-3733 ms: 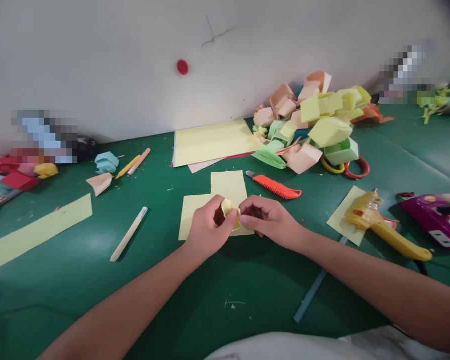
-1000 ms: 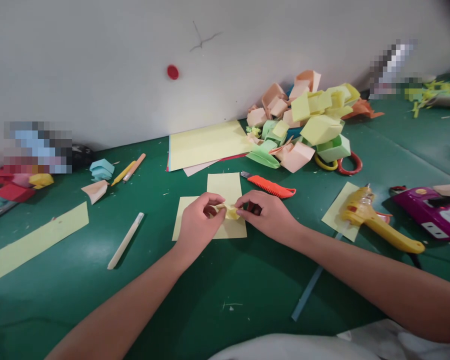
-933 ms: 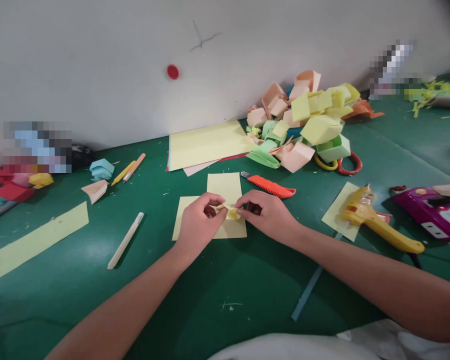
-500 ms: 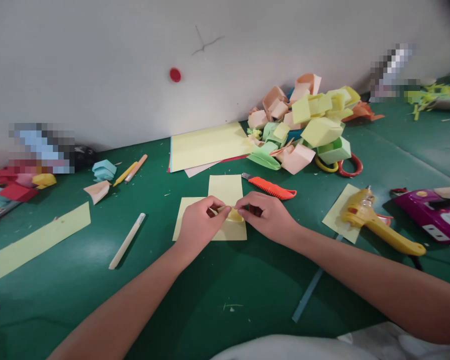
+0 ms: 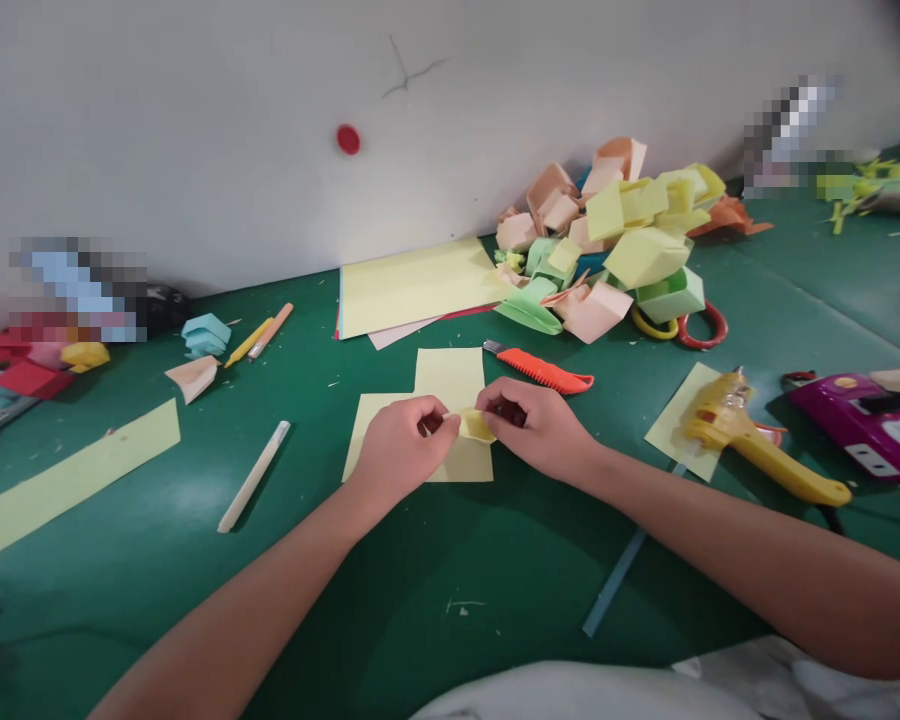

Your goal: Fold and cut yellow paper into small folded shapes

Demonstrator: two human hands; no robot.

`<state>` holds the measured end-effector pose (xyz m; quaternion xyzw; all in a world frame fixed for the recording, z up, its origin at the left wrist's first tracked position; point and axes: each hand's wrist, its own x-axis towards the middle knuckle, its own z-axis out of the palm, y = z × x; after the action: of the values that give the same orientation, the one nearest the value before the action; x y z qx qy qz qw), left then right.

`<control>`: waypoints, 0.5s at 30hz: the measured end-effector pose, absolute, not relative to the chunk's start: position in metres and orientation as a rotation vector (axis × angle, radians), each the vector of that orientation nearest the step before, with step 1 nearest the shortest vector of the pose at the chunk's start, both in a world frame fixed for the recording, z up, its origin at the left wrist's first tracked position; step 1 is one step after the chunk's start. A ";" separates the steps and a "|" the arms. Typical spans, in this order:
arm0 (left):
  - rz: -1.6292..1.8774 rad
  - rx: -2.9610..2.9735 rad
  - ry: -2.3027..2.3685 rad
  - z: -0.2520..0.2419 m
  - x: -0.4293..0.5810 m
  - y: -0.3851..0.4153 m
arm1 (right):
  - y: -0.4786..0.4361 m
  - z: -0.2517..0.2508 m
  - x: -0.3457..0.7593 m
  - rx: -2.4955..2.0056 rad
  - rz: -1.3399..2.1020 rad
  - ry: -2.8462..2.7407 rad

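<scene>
A small yellow paper piece (image 5: 477,426), curled or folded, is pinched between my two hands. My left hand (image 5: 403,437) closes thumb and fingers on its left end, and my right hand (image 5: 534,424) grips its right end. Below them, pale yellow paper sheets (image 5: 450,372) lie on the green table, partly covered by my hands. An orange utility knife (image 5: 544,370) rests just beyond my right hand, its blade end pointing left.
A pile of folded paper shapes (image 5: 607,250) and scissors (image 5: 701,328) stand behind on the right. A yellow glue gun (image 5: 765,450) and a purple tool (image 5: 866,425) lie rightward. Leftward are a white stick (image 5: 255,478), a paper strip (image 5: 82,482) and pens (image 5: 259,335).
My fingertips have moved slightly apart, so more of the yellow paper piece shows between them. The view has shifted a little; the other things lie as before.
</scene>
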<state>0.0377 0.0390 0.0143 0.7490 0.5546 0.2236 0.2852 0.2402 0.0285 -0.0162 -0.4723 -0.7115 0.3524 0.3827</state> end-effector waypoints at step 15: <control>0.526 2.001 1.526 0.016 0.039 0.039 | 0.028 -0.017 0.239 -1.139 0.827 -1.950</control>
<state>0.0394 0.0394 0.0159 0.7468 0.5696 0.1965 0.2815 0.2394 0.0279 -0.0169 -0.4417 -0.7565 0.3208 0.3601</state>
